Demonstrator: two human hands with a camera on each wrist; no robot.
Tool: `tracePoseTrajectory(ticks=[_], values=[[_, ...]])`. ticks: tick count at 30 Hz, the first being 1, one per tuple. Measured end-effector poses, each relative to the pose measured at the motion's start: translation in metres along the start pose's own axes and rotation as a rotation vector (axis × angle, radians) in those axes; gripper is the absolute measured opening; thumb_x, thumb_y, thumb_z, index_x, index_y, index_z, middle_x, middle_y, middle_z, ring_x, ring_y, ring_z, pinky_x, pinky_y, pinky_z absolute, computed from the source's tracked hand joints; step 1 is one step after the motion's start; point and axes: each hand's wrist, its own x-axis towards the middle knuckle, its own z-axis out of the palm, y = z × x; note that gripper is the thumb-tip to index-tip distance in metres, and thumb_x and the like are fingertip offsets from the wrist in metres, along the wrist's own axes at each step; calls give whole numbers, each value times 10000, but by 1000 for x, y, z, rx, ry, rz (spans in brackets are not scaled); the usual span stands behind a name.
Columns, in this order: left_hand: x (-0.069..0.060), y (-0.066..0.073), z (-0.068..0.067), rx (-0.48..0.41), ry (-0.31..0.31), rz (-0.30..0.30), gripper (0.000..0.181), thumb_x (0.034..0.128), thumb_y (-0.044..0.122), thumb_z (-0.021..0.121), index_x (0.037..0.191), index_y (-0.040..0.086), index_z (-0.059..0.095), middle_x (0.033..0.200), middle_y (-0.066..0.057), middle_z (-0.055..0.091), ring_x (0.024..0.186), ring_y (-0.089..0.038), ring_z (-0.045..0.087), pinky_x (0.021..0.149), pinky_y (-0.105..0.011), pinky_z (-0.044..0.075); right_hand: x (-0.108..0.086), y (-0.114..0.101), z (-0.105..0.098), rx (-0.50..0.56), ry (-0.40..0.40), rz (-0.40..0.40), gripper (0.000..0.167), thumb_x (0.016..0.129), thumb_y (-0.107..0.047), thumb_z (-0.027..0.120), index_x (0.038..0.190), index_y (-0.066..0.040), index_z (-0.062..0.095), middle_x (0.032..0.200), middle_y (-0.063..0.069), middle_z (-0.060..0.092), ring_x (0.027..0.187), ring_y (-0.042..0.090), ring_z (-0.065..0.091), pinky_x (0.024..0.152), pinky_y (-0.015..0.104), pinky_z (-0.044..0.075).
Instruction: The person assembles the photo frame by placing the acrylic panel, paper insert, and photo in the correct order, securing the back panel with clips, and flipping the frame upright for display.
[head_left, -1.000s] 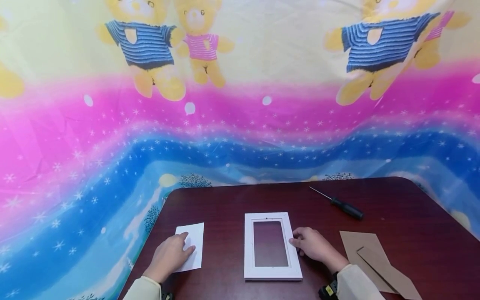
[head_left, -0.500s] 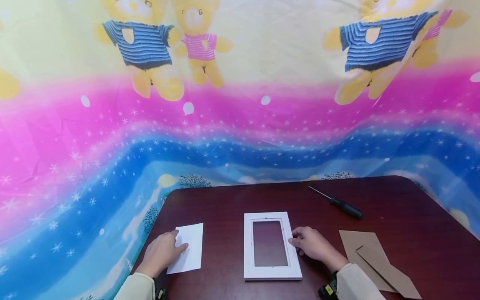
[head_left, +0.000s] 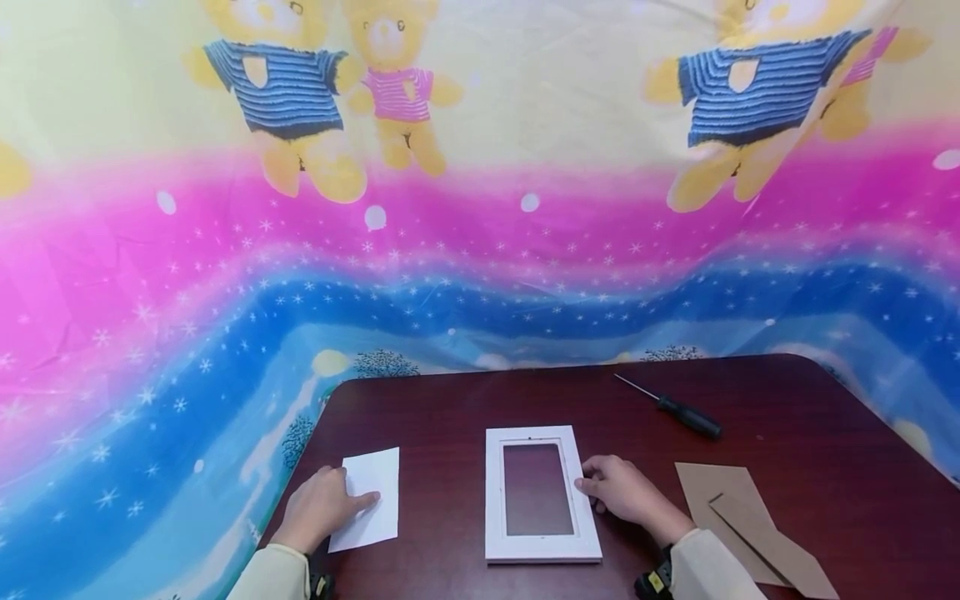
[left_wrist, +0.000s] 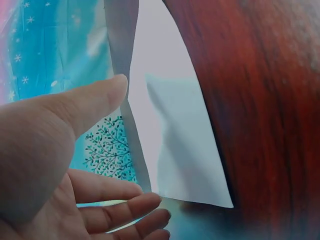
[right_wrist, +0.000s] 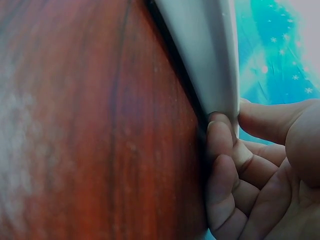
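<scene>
White paper (head_left: 382, 479) lies near the dark wood counter (head_left: 442, 417)'s left edge in the head view, the left hand (head_left: 318, 504) at its outer side. Around the middle lies a white picture frame (head_left: 543, 547), its right side held by the right hand (head_left: 622, 490); a screwdriver (head_left: 692, 417) rests toward the far edge, a brown backing board (head_left: 727, 482) nearer the right. The left wrist view shows thumb and nearly straight fingers (left_wrist: 120, 212) spread apart at the paper's edge. In the right wrist view, thumb and fingers (right_wrist: 220, 137) pinch the frame's rim.
</scene>
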Motion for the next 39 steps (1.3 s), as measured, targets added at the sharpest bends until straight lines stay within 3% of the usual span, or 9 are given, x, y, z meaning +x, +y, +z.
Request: tracePoseTrajectory(ticks=[7, 15, 29, 39], values=[[-5, -1, 2, -1, -34, -54, 856, 627, 785, 697, 846, -42, 671, 789, -128, 471, 638, -229, 480, 571, -440, 477, 0, 1, 0, 6, 1, -3, 234, 922, -148, 680, 1079, 22, 644, 726, 18, 591, 570, 177, 566, 540, 325, 489], [-4, -3, 3, -13, -31, -64, 1064, 546, 781, 756, 1028, -154, 591, 868, -194, 477, 690, -265, 506, 628, -494, 512, 0, 1, 0, 14, 6, -2, 196, 915, -116, 680, 1061, 11, 655, 714, 22, 589, 559, 181, 570, 538, 325, 493], [9, -8, -3, -17, -163, -59, 1061, 555, 626, 861, 1193, -151, 523, 977, -210, 526, 845, -307, 550, 739, -536, 503, 0, 2, 1, 20, 12, 3, 184, 914, -104, 678, 1051, 14, 651, 714, 24, 597, 558, 182, 572, 535, 326, 494], [7, -4, -6, -53, -160, -52, 1017, 584, 481, 913, 1232, -171, 475, 1020, -251, 521, 899, -371, 546, 788, -540, 477, 1, 2, 1, 17, 8, -1, 204, 918, -122, 678, 1059, 22, 646, 717, 23, 594, 564, 182, 568, 534, 329, 486]])
